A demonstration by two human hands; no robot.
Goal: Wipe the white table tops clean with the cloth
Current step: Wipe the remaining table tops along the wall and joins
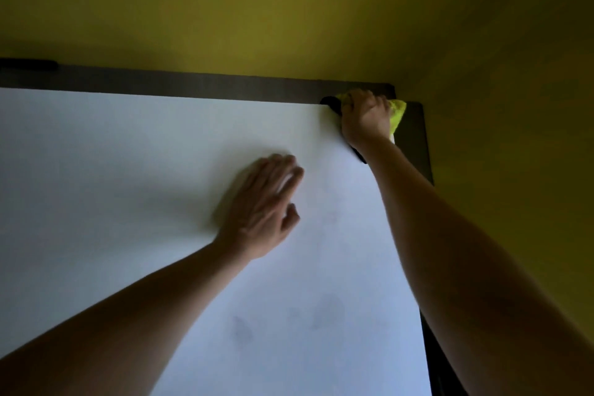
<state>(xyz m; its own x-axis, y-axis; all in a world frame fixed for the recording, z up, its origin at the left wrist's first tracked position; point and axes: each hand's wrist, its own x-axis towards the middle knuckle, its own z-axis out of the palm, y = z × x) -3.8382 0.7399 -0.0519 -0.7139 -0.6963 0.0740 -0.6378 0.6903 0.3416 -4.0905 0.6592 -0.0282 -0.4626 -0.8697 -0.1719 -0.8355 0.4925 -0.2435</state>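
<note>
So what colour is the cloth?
Bright yellow-green; the cloth shows under the right hand in the head view.

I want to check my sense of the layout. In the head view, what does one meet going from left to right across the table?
Black object at the far left edge → left hand, flat on the white table top → right hand → yellow-green cloth that it grips → dark table border.

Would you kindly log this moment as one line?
right hand: grips yellow-green cloth, far right corner | left hand: flat on white table top
</note>
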